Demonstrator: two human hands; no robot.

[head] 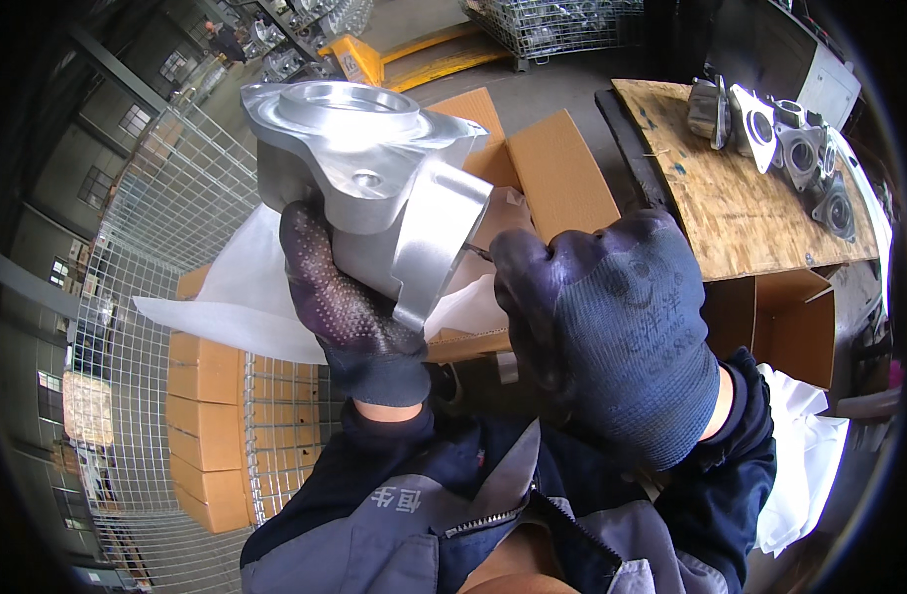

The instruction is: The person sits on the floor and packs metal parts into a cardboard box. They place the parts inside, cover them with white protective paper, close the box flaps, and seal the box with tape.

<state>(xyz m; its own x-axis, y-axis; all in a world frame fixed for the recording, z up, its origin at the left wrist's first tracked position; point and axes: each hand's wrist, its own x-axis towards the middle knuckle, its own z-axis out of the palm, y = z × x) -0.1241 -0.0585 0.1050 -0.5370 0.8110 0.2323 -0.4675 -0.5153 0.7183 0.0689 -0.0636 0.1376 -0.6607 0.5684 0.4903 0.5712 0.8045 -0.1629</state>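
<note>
My left hand (342, 304), in a dark coated work glove, holds up a large machined metal casting (379, 171) with a round bore and flange on top. My right hand (594, 319), gloved too, is closed around a thin dark tool (479, 252), whose tip points at the curved side of the casting; whether it touches cannot be told. Behind and below the casting stands an open cardboard box (565, 174) with white wrapping sheet (253, 297) draped over its edge.
At the left stands a wire mesh cage (141, 245) holding several cardboard boxes (208, 431). Metal castings (799, 152) lie on a plywood board (743, 223) at the right, near another open carton (795, 319). A yellow pallet jack (357, 59) and a person (227, 43) are farther back.
</note>
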